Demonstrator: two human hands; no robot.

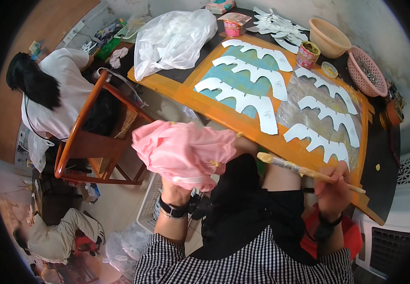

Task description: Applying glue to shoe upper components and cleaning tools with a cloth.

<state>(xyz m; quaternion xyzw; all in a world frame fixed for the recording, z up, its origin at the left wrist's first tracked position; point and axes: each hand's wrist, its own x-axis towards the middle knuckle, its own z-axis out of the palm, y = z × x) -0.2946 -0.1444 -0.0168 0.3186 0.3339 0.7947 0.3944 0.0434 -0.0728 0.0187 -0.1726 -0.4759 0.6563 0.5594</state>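
Note:
My left hand point(175, 193) is raised left of my lap and grips a bunched pink satiny cloth point(181, 146), which covers most of its fingers. Small yellowish smears show on the cloth. In my right hand point(335, 189), over the board's near edge, is a glue brush point(292, 165) with a wrapped handle. Its yellow-caked end points left, toward the cloth but apart from it. Curved white pieces with notched edges point(257, 97) lie in two groups on the orange-brown board point(181, 97). The left group rests over a teal patch point(214, 78), the right over clear plastic film point(290, 113).
An open pink tin point(307, 54) smeared with yellow stands behind the board, beside a beige bowl point(329, 38) and pink basket point(366, 71). A white plastic bag point(174, 42) sits back left. Beyond a wooden chair point(79, 151), another person point(58, 85) sits; others are lower left.

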